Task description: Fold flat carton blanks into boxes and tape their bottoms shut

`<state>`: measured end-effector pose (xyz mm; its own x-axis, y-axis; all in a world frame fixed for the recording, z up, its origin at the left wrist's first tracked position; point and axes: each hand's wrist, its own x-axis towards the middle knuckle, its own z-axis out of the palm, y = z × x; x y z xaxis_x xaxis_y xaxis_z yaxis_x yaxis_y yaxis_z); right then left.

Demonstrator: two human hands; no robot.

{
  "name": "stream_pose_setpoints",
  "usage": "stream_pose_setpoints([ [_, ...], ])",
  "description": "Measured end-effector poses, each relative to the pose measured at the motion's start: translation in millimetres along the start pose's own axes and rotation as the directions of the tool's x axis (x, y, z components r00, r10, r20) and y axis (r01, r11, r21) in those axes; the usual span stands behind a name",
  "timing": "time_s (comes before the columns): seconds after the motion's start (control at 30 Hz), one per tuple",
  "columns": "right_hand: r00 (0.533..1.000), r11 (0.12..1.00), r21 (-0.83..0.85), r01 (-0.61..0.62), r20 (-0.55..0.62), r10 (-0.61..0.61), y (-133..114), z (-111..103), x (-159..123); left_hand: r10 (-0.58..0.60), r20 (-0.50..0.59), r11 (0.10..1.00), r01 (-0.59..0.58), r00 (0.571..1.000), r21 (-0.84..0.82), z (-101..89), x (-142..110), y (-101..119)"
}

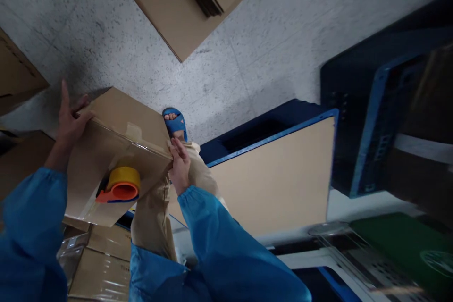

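Speckled floor (226, 75) forms the background, with a carton (21, 71) at its far left. Moving rightward, we see the left hand (71, 122) at the upper left corner of a cardboard box (106, 151), fingers spread and thumb against the edge. We note the principal relation: the box lies between the hands, its upper front edge sloping down from left hand to right. On its taped face rests a tape dispenser (122, 185), long axis roughly crosswise in view, slightly nearer the right hand (180, 165). That hand lies at the box's right corner, fingers close together; we cannot tell whether its thumb completes a pinch. Farther right we find a blue sandal (174, 122), a beige panel (276, 174) and dark blue crates (339, 104).
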<state>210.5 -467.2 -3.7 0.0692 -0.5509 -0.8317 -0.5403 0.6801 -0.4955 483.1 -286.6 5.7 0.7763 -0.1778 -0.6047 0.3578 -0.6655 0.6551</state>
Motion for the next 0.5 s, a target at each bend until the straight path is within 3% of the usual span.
stream_pose_setpoints([
  [0.13, 0.952, 0.934, -0.251, 0.253, -0.106, -0.286, -14, -4, -17, 0.030, 0.033, 0.998, -0.032, 0.999, 0.058, 2.2, 4, -3],
  [0.17, 0.932, 0.890, -0.319, 0.325, -0.052, -0.358, -19, -5, -25, 0.049, 0.048, 0.996, -0.053, 0.998, 0.074, 3.3, 3, -3],
  [0.23, 0.862, 0.737, -0.447, 0.506, 0.241, -0.446, -31, 0, -41, 0.080, 0.044, 0.992, -0.083, 0.996, 0.091, 5.1, 1, -2],
  [0.3, 0.726, 0.540, -0.501, 0.677, 0.574, -0.378, -42, 15, -51, 0.110, 0.018, 0.988, -0.111, 0.994, 0.111, 6.6, -2, -2],
  [0.33, 0.665, 0.472, -0.496, 0.729, 0.679, -0.312, -46, 28, -52, 0.120, 0.000, 0.985, -0.119, 0.993, 0.124, 7.2, -4, -3],
  [0.4, 0.569, 0.385, -0.467, 0.796, 0.794, -0.215, -54, 64, -47, 0.128, -0.022, 0.982, -0.124, 0.991, 0.141, 8.3, -5, -5],
  [0.5, 0.428, 0.351, -0.359, 0.865, 0.892, -0.145, -61, 130, -29, 0.084, -0.022, 0.991, -0.081, 0.996, 0.102, 10.0, -2, -11],
])
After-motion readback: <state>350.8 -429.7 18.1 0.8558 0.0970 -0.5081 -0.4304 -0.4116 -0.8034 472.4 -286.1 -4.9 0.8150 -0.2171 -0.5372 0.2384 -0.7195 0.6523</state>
